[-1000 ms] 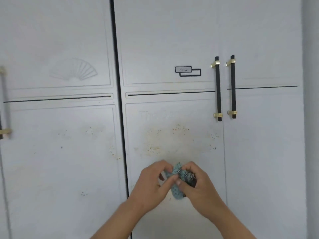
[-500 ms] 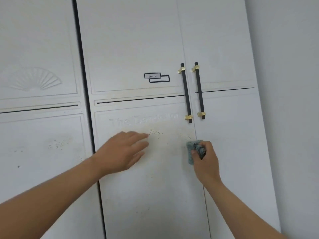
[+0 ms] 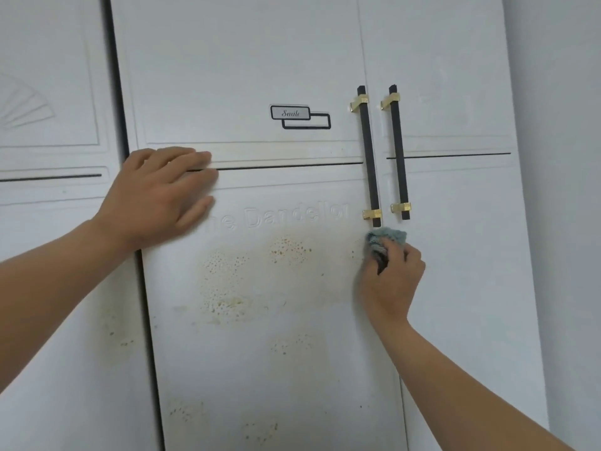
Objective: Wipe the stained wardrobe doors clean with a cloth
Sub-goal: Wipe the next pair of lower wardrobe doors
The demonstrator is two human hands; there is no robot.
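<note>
A white wardrobe door (image 3: 260, 369) fills the middle of the head view, with yellow-brown speckled stains (image 3: 227, 284) across its lower panel. My right hand (image 3: 390, 278) is shut on a bunched teal cloth (image 3: 385, 237) and presses it against the door's right edge, just below the black handle (image 3: 369, 157). My left hand (image 3: 159, 196) lies flat with fingers spread on the door's upper left, over the black groove, holding nothing.
A second white door (image 3: 455, 288) with its own black handle (image 3: 398, 151) adjoins on the right, then a plain wall (image 3: 569, 190). Another door (image 3: 58, 320) on the left carries faint spots. A "Smile" sticker (image 3: 299, 116) sits above the groove.
Both hands held the cloth together a second ago. The left hand let go and rose to rest flat on the door; the right hand carried the cloth up under the handle. The view has come closer.
</note>
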